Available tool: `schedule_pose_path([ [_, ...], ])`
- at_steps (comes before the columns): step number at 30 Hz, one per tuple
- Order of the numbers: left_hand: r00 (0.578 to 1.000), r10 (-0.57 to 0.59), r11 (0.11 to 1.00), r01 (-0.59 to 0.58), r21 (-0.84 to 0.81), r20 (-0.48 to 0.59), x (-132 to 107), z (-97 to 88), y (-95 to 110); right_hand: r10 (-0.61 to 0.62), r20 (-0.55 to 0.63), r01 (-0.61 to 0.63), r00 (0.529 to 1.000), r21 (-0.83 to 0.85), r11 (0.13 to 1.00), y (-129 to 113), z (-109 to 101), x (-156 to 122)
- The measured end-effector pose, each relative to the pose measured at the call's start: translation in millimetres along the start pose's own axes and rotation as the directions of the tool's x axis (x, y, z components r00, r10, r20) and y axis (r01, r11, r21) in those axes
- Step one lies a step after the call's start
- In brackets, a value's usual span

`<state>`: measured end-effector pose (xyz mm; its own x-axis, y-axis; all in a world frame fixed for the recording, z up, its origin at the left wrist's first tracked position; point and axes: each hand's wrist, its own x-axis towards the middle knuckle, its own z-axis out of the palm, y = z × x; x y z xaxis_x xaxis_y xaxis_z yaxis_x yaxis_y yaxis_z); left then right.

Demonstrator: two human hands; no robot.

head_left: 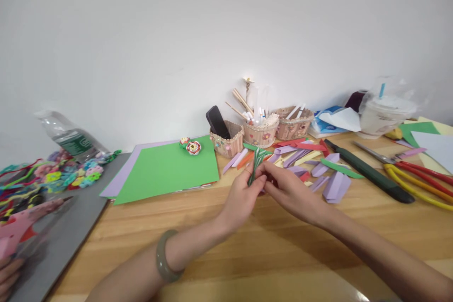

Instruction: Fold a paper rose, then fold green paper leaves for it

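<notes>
Upright between my hands stands a small bundle of folded green and white paper strips. My left hand, with a bangle on its wrist, pinches the bundle's lower part. My right hand is closed against the same part from the right, its fingertips meeting the left ones. The bundle's lower end is hidden by my fingers. Just behind and right of my hands lie loose folded paper strips, among them a wide purple piece and a green strip.
Green paper sheets carry two paper flowers. Behind stand decorated baskets, one holding a phone. At right lie a dark utility knife and scissors. At left, another person's hand grips a pink glue gun.
</notes>
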<state>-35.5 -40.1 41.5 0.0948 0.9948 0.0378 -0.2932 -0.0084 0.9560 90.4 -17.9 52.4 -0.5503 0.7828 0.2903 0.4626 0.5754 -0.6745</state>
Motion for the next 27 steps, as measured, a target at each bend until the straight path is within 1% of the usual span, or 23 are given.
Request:
schedule_pose_path([
  [2,0.996,0.012,0.992,-0.023,0.122,0.091,-0.5,-0.9,0.5,-0.011,0.028,0.011,1.000,0.013,1.000,3.0,-4.5,-4.3],
  [4,0.990,-0.039,0.969,0.005,0.248,0.132,-0.6,-3.2,-1.7,-0.012,0.051,0.011,0.999,0.013,1.000,7.4,-10.1,-10.9],
  [5,0.988,-0.065,0.948,0.018,0.316,0.141,-0.7,-4.7,-3.6,-0.007,0.017,0.008,1.000,-0.026,1.000,10.0,-13.1,-14.8],
  [6,0.985,-0.081,0.922,0.017,0.386,0.151,-1.0,-6.2,-5.9,-0.014,-0.053,0.009,0.998,-0.095,0.995,12.7,-16.1,-18.9],
  [7,0.984,-0.082,0.894,0.002,0.448,0.159,-1.6,-7.7,-8.3,-0.058,-0.162,0.021,0.985,-0.223,0.975,15.3,-18.7,-23.0],
  [8,0.982,-0.074,0.866,-0.023,0.500,0.173,-2.4,-9.0,-10.7,-0.152,-0.252,0.049,0.956,-0.373,0.926,17.7,-20.6,-26.9],
  [9,0.979,-0.059,0.837,-0.059,0.544,0.197,-3.5,-10.1,-12.9,-0.266,-0.297,0.081,0.917,-0.513,0.854,19.8,-21.5,-30.4],
  [10,0.974,-0.043,0.810,-0.097,0.579,0.223,-4.8,-10.9,-14.8,-0.376,-0.271,0.130,0.886,-0.632,0.764,21.4,-21.3,-33.3],
  [11,0.968,-0.031,0.783,-0.132,0.608,0.250,-6.1,-11.4,-16.3,-0.439,-0.196,0.189,0.877,-0.699,0.689,22.7,-20.0,-35.8],
  [12,0.962,-0.023,0.756,-0.160,0.634,0.271,-7.5,-11.7,-17.4,-0.470,-0.103,0.247,0.876,-0.742,0.623,23.8,-17.9,-37.7],
  [13,0.958,-0.024,0.732,-0.177,0.658,0.285,-8.7,-11.7,-18.1,-0.468,-0.009,0.297,0.884,-0.762,0.575,24.8,-15.1,-39.2],
  [14,0.956,-0.033,0.710,-0.183,0.680,0.292,-9.8,-11.6,-18.5,-0.454,0.060,0.327,0.889,-0.776,0.540,25.9,-12.3,-40.5],
  [16,0.948,-0.067,0.678,-0.184,0.712,0.310,-11.0,-10.7,-18.5,-0.420,0.148,0.360,0.895,-0.796,0.487,28.2,-7.9,-43.2],
  [19,0.924,-0.098,0.647,-0.224,0.729,0.370,-11.3,-8.2,-17.8,-0.391,0.179,0.372,0.903,-0.781,0.501,32.2,-6.8,-50.6],
  [20,0.918,-0.091,0.624,-0.249,0.741,0.385,-11.2,-7.3,-18.0,-0.383,0.175,0.368,0.907,-0.770,0.521,33.6,-7.5,-54.1],
  [21,0.915,-0.076,0.580,-0.282,0.765,0.395,-11.2,-6.5,-18.9,-0.370,0.167,0.360,0.914,-0.756,0.547,35.2,-8.3,-58.0],
  [22,0.913,-0.057,0.510,-0.322,0.798,0.405,-11.2,-5.9,-20.3,-0.353,0.157,0.346,0.923,-0.739,0.577,36.8,-8.9,-62.0],
  [24,0.897,-0.027,0.310,-0.412,0.857,0.441,-12.0,-5.4,-24.8,-0.313,0.138,0.315,0.940,-0.704,0.637,40.3,-9.0,-69.3],
  [26,0.866,-0.024,0.111,-0.495,0.862,0.500,-13.6,-5.7,-30.2,-0.276,0.125,0.286,0.953,-0.669,0.686,43.8,-7.3,-74.3],
  [27,0.849,-0.030,0.040,-0.526,0.850,0.527,-14.7,-6.0,-32.6,-0.258,0.122,0.274,0.958,-0.654,0.705,45.3,-6.0,-75.8],
])
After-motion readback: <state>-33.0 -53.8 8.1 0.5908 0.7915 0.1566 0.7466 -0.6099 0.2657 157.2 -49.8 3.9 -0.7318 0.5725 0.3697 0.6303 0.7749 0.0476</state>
